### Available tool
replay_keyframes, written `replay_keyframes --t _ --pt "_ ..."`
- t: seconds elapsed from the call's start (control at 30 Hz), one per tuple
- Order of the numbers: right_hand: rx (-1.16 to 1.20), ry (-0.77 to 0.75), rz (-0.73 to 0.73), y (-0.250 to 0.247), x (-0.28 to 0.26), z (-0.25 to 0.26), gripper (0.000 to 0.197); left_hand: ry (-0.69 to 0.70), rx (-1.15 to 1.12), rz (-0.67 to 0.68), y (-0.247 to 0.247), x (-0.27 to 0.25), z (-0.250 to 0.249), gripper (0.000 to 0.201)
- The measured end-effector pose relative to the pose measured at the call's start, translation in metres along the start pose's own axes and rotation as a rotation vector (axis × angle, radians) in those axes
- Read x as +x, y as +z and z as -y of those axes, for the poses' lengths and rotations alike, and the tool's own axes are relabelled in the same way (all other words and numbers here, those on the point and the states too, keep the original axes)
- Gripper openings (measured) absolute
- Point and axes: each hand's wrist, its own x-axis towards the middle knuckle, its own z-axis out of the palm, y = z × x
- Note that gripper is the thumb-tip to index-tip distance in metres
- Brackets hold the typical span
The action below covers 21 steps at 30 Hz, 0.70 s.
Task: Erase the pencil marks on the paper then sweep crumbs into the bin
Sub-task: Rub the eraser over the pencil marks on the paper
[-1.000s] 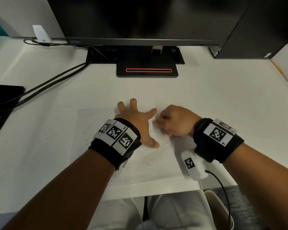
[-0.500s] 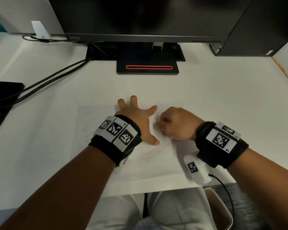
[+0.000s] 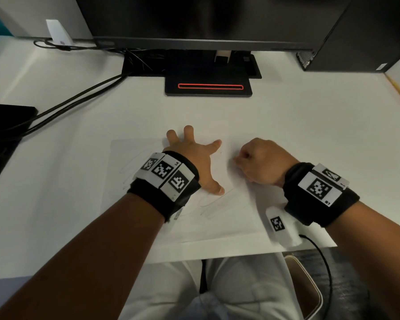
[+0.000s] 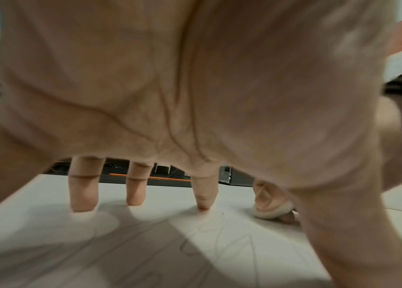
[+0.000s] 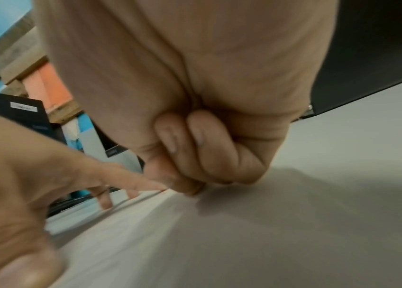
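A white sheet of paper (image 3: 229, 222) lies on the white desk (image 3: 286, 125), with faint looping pencil marks (image 3: 214, 202) on it. My left hand (image 3: 194, 158) rests flat on the sheet with spread, straight fingers (image 4: 83, 194) pressing it down. My right hand (image 3: 261, 162) is fisted on the paper just right of the left index finger. In the left wrist view a small pale eraser (image 4: 270, 211) shows under its fingertips, pinched against the sheet. The right wrist view shows only curled fingers (image 5: 207, 146). A few dark crumbs (image 4: 223, 213) lie between the hands.
A monitor stands at the back on a black base (image 3: 208, 87) with a red slot. Black cables (image 3: 74, 105) run to the left. A black computer tower (image 3: 356, 42) sits at the back right. A tan-rimmed container (image 3: 311, 285) shows below the desk's front edge.
My right hand has slid a little to the right, opening a gap from the left index fingertip. The left hand has stayed pressed on the paper.
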Motion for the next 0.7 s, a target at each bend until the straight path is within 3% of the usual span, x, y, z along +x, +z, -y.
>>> replay_keyframes --t 0.1,0.23,0.37,0.5,0.63,0.7 --pt "-0.005 -0.033 0.102 0.007 -0.008 0.003 0.038 -0.003 0.004 -0.001 0.0 0.001 -0.001 0.117" --pt "0.058 0.054 -0.045 -0.002 -0.003 -0.006 0.035 -0.002 -0.001 0.005 0.0 0.001 0.0 0.117" --pt "0.012 -0.022 0.099 0.011 -0.009 0.004 0.037 -0.003 -0.003 0.004 0.0 0.001 0.0 0.117" --pt "0.07 0.07 -0.046 -0.003 -0.002 -0.006 0.035 -0.003 0.001 0.011 0.0 0.001 0.0 0.118" --pt "0.032 -0.019 0.089 0.014 -0.016 0.003 0.037 -0.001 0.002 0.004 0.0 0.001 0.0 0.118" --pt "0.086 0.023 0.063 0.011 -0.014 -0.005 0.038 0.001 0.006 0.003 0.0 0.001 0.0 0.117"
